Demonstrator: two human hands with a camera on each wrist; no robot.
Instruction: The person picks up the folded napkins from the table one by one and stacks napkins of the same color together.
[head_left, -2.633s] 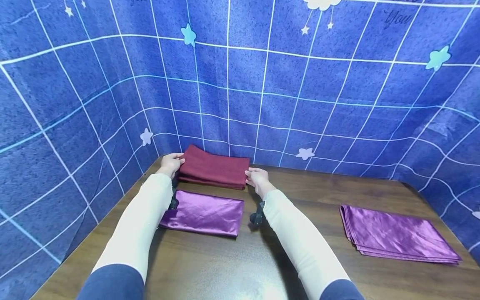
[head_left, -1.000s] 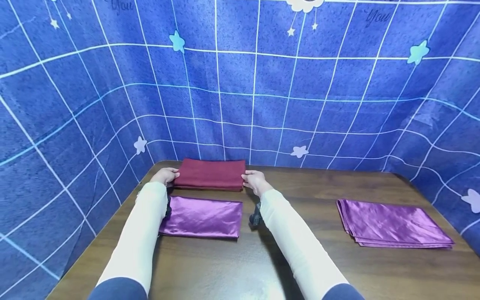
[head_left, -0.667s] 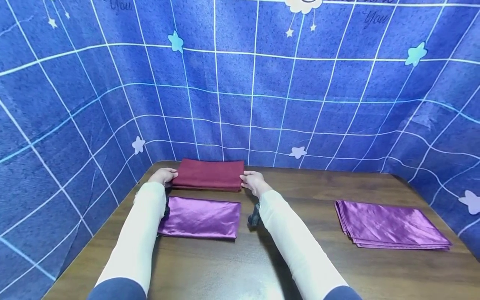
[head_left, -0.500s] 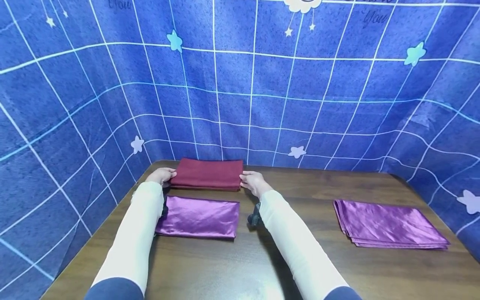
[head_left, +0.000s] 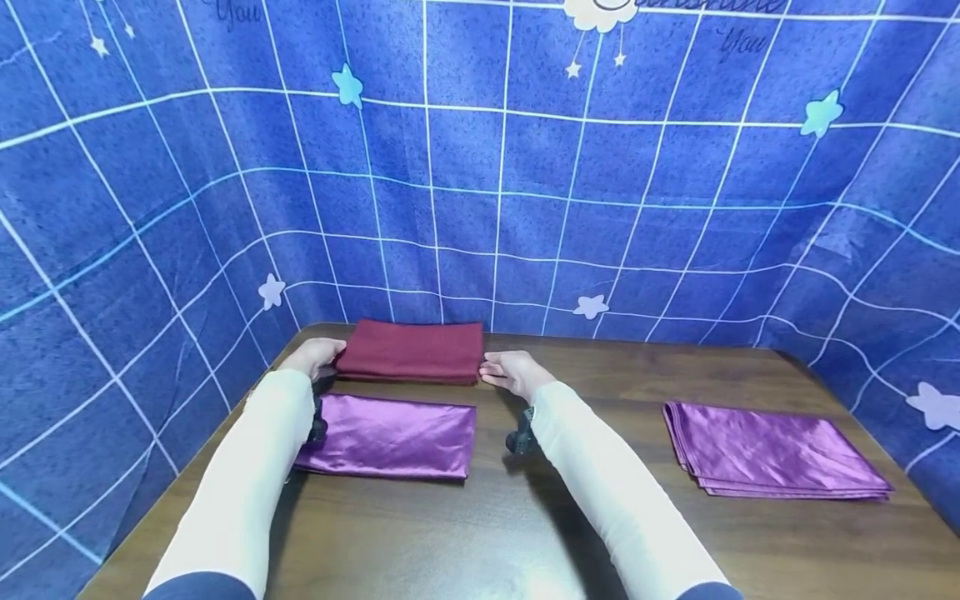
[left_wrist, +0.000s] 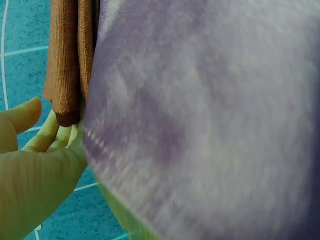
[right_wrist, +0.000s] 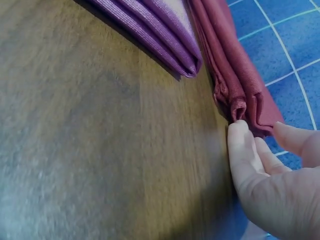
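A folded dark red cloth lies flat at the back left of the wooden table, against the blue curtain. My left hand is at its left end; in the left wrist view the thumb stands away from the folded layers, with the fingers extended beside them. My right hand is at the right end, its fingertips right at the layered edge and the thumb spread apart from them. In front of the red cloth lies a folded shiny purple cloth, partly hidden by my left wrist.
Another folded purple cloth lies on the right side of the table. A blue curtain with a white grid and stars hangs behind and along the left side. A small black camera sits at each wrist.
The red cloth's lifted back-left corner has come down and the cloth now lies flat, nearer the front. Both hands have loosened and drawn slightly outward from its ends.
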